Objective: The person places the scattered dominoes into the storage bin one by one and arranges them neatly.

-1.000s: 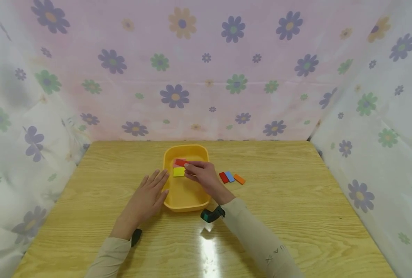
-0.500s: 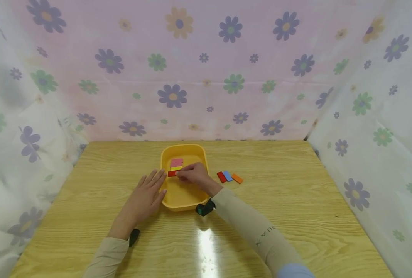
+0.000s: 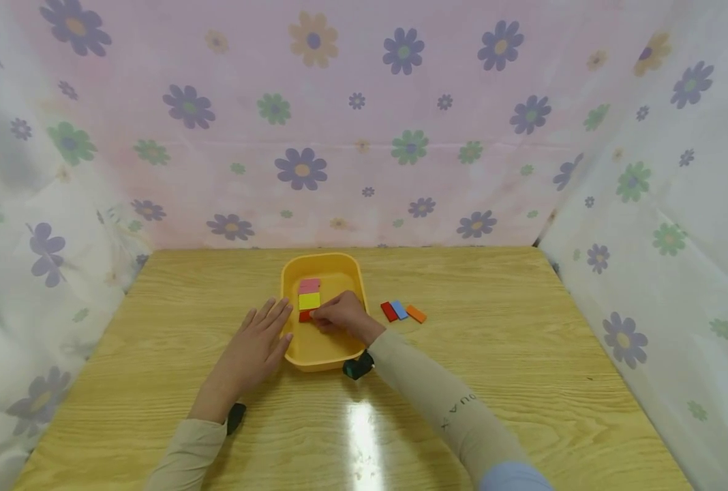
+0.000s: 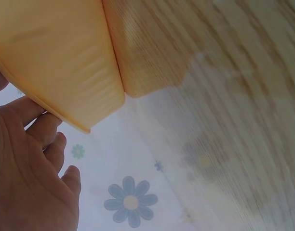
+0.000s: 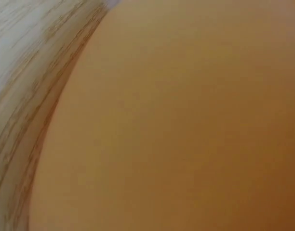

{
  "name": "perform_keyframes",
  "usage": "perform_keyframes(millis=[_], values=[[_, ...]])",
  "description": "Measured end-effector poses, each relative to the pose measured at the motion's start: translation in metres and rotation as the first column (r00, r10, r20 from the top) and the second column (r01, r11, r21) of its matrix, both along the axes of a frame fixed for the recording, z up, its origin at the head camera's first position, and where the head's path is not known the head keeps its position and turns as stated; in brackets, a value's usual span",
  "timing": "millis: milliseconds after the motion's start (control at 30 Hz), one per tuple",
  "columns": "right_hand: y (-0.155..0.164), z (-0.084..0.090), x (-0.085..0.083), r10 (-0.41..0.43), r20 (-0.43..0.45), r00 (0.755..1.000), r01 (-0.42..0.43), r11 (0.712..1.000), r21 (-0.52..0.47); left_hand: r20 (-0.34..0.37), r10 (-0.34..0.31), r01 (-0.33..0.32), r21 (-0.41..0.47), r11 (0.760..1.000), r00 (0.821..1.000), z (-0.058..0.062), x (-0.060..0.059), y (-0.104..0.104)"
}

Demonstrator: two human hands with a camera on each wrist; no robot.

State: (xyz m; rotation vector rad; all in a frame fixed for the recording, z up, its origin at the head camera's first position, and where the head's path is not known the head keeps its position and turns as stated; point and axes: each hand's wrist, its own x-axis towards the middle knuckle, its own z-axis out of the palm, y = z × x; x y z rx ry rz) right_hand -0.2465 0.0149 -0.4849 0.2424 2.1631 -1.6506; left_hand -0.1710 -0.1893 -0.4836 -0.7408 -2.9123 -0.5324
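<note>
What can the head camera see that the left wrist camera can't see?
Only the head view shows the right hand at the red block, the yellow block and pink block in the tray, and three loose blocks on the table.

Only the left wrist view shows the tray's outer wall from below.

Both show the left hand against the yellow tray, the wooden table and the flowered cloth.

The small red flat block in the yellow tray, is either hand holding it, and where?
The right hand pinches the red flat block at its right end. The left hand rests flat against the yellow plastic tray.
</note>
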Motion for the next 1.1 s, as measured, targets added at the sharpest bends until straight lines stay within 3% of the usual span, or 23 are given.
perform_keyframes(millis=[1100], values=[[0.0004,-0.0018,-0.0009,-0.015,0.034,0.999,0.016,1.000,-0.025,-0.009,0.003,-0.003,-0.011,1.000,1.000,-0.0008,0.0003,-0.0004]])
